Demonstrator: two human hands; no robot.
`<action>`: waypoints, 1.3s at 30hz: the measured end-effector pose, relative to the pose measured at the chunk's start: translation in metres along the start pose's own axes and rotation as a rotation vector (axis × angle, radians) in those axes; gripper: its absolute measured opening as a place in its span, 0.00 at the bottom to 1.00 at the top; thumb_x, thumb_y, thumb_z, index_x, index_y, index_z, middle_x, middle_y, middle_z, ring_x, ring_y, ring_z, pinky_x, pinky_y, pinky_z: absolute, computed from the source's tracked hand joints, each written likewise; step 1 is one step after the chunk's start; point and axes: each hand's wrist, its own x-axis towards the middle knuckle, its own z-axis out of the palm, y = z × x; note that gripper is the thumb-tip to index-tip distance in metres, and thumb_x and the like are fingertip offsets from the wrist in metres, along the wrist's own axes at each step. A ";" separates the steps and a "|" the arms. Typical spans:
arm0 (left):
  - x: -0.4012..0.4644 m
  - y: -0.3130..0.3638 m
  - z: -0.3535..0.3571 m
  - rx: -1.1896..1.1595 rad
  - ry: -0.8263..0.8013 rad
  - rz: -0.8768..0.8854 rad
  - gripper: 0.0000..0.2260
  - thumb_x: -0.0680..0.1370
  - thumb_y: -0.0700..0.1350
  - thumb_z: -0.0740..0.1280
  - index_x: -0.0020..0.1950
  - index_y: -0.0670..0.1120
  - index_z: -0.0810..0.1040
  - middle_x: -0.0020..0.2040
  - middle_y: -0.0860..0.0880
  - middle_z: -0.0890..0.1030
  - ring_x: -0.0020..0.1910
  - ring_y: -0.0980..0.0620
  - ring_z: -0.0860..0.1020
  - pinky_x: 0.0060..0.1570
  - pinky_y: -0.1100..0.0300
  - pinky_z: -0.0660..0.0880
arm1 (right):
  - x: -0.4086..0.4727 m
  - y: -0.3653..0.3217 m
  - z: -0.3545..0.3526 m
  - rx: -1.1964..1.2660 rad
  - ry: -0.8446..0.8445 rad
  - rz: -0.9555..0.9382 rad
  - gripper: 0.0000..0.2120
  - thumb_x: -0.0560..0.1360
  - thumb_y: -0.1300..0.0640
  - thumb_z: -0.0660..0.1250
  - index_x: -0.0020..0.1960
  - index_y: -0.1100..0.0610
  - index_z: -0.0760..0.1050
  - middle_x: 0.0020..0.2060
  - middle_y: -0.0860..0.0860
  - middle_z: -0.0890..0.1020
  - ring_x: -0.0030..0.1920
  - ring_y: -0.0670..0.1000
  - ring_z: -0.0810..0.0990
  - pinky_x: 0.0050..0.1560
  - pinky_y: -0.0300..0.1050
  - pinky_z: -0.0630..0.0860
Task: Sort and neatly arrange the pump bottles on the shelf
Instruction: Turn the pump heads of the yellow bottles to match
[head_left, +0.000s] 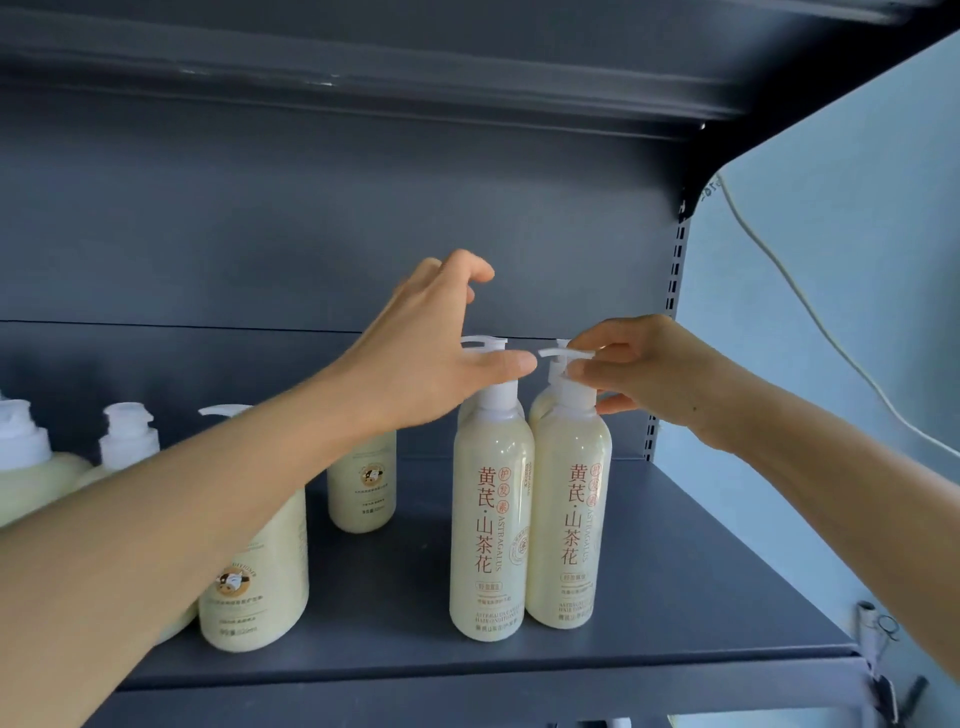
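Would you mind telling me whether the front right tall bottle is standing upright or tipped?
Upright. The front right tall bottle stands on its base on the shelf, its label text vertical, while the right hand pinches its pump head.

On the shelf, two tall bottles stand touching side by side near the front edge, right of the middle: the left tall bottle and the right tall bottle. Directly behind each stands another bottle, mostly hidden. Further left, a short bottle stands toward the back, and a wide bottle near the front edge.
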 end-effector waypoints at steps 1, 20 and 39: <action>-0.007 0.000 0.001 -0.014 0.020 -0.014 0.34 0.70 0.56 0.72 0.71 0.52 0.60 0.63 0.54 0.66 0.60 0.58 0.65 0.54 0.64 0.61 | -0.005 0.004 0.000 0.035 0.037 0.005 0.14 0.73 0.57 0.70 0.58 0.56 0.77 0.49 0.52 0.84 0.51 0.55 0.83 0.57 0.49 0.79; -0.100 -0.049 0.109 -0.224 -0.259 -0.399 0.31 0.65 0.52 0.77 0.58 0.55 0.60 0.60 0.58 0.72 0.60 0.55 0.75 0.58 0.52 0.76 | -0.056 0.093 0.074 -0.127 -0.015 0.150 0.27 0.64 0.50 0.78 0.56 0.51 0.66 0.50 0.42 0.78 0.49 0.43 0.77 0.38 0.32 0.72; -0.093 -0.055 0.108 -0.227 -0.328 -0.366 0.32 0.66 0.52 0.77 0.60 0.56 0.59 0.62 0.58 0.71 0.61 0.59 0.73 0.58 0.61 0.74 | -0.056 0.091 0.065 -0.162 -0.133 0.163 0.28 0.65 0.49 0.77 0.58 0.47 0.64 0.50 0.39 0.76 0.50 0.42 0.77 0.43 0.34 0.74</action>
